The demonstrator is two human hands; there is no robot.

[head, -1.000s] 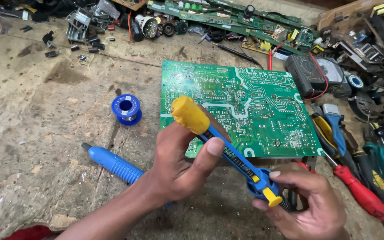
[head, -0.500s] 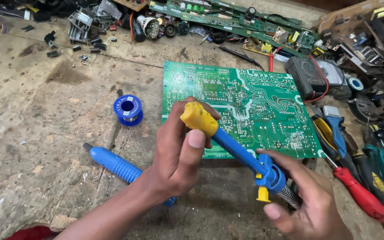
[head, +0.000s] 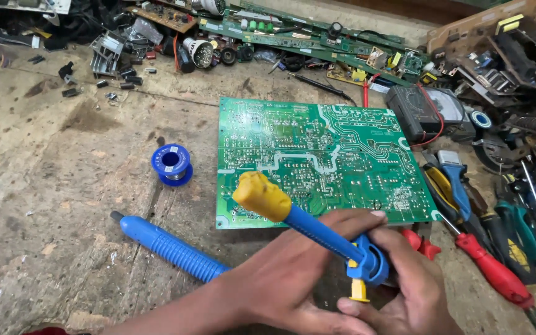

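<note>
Electronics repair workshop: circuit boards (head: pixel 317 158), screwdrivers (head: pixel 494 270), multimeter (head: pixel 426 111).

One view, from my head

The only camera sits on my head and tilts steeply down and forward at the table (head: pixel 63 186). It is close: my hands (head: pixel 342 285) fill the bottom edge, the green circuit board (head: pixel 317 155) lies mid-frame, and the clutter along the far edge runs across the top.

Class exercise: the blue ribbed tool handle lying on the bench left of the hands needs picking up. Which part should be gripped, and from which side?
Grip the blue ribbed handle across its ribbed middle, coming from above with fingers on its two long sides. It lies flat and diagonal on the bench, its dark tip up-left; the lower end runs under the left hand, so the ribbed stretch is the freest part.
</note>
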